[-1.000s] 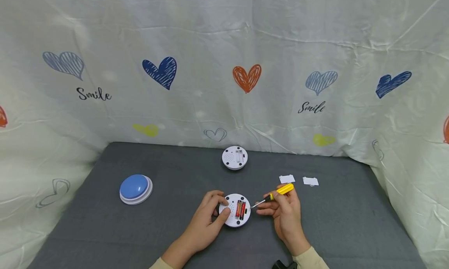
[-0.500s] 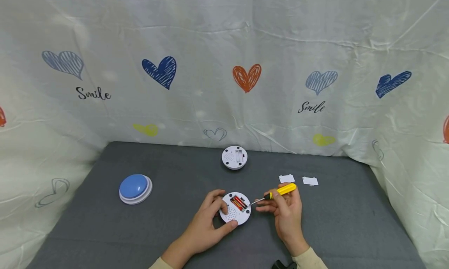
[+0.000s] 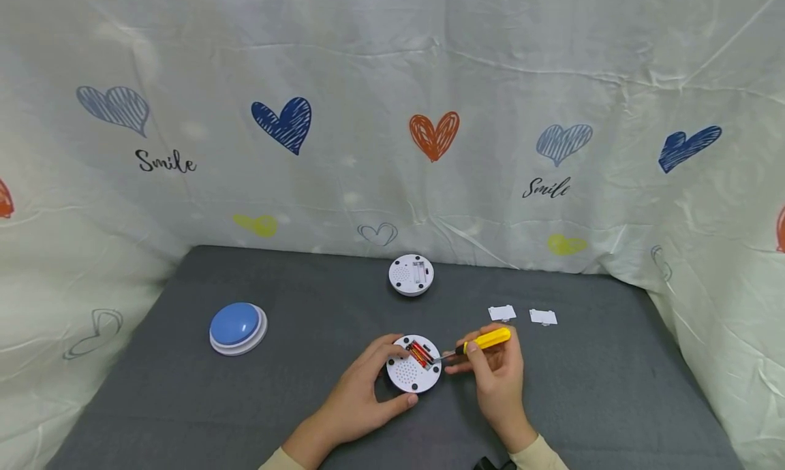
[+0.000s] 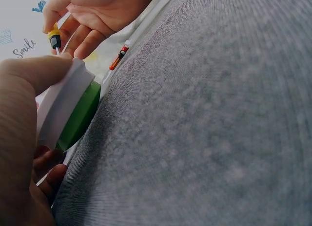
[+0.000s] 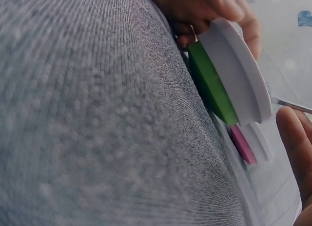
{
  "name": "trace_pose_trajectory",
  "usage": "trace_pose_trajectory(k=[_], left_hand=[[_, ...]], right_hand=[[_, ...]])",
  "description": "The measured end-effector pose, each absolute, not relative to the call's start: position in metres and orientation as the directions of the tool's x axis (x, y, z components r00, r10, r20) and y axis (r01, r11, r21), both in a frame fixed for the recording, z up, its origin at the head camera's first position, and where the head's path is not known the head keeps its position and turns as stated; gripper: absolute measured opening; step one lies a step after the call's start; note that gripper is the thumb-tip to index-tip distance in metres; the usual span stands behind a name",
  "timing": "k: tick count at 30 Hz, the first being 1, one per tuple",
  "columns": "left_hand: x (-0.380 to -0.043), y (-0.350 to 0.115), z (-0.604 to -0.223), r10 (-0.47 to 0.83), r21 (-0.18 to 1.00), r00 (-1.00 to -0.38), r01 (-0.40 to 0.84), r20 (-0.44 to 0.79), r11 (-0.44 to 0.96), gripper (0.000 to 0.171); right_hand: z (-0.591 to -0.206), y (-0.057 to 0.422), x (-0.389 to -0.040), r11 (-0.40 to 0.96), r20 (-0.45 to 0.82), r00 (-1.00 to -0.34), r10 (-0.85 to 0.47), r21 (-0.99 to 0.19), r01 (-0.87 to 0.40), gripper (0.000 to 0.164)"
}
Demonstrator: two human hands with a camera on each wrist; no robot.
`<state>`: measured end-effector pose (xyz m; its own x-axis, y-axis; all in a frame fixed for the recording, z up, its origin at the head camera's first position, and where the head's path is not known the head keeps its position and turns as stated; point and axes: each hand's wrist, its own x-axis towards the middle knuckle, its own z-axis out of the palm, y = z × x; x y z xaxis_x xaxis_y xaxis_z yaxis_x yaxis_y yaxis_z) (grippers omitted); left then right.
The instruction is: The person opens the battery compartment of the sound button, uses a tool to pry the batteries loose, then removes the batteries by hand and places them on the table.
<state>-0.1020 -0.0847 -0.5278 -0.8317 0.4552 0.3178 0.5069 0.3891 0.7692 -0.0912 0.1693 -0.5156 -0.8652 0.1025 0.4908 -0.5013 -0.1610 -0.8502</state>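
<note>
White round plastic device (image 3: 401, 372), lower centre, was gripped by the left hand (image 3: 356, 396); the right hand (image 3: 499, 381) held a yellow-handled screwdriver (image 3: 487, 339), tip near slanted red batteries' (image 3: 420, 354) lower-right end.

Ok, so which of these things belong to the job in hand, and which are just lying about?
In the job:
- green button
- its batteries
- screwdriver

Apparently just lying about:
- blue button
- pink button
- two covers, though one may fit the green button
</note>
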Motion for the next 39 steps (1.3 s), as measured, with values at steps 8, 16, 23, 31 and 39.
trace_pose_trajectory(k=[8,16,23,31,39], left_hand=[[-0.103,-0.084,-0.526,0.464,0.762,-0.825,0.518,0.324,0.39,0.053],[-0.103,-0.083,-0.526,0.435,0.782,-0.852,0.474,0.292,0.404,0.05],[-0.103,-0.082,-0.525,0.435,0.805,-0.855,0.458,0.283,0.376,0.047],[-0.102,-0.081,-0.525,0.43,0.805,-0.859,0.452,0.277,0.384,0.045],[-0.102,-0.083,-0.524,0.423,0.828,-0.872,0.416,0.246,0.377,0.041]], right_hand=[[-0.516,0.169,-0.09,-0.111,0.515,-0.853,0.088,-0.846,-0.522,0.026],[-0.514,0.166,-0.089,-0.057,0.533,-0.844,0.063,-0.842,-0.537,0.027],[-0.511,0.162,-0.087,-0.032,0.545,-0.837,0.047,-0.837,-0.547,0.032],[-0.511,0.155,-0.079,-0.11,0.469,-0.874,0.123,-0.869,-0.482,0.03],[-0.518,0.15,-0.072,-0.155,0.425,-0.886,0.186,-0.878,-0.454,0.028]])
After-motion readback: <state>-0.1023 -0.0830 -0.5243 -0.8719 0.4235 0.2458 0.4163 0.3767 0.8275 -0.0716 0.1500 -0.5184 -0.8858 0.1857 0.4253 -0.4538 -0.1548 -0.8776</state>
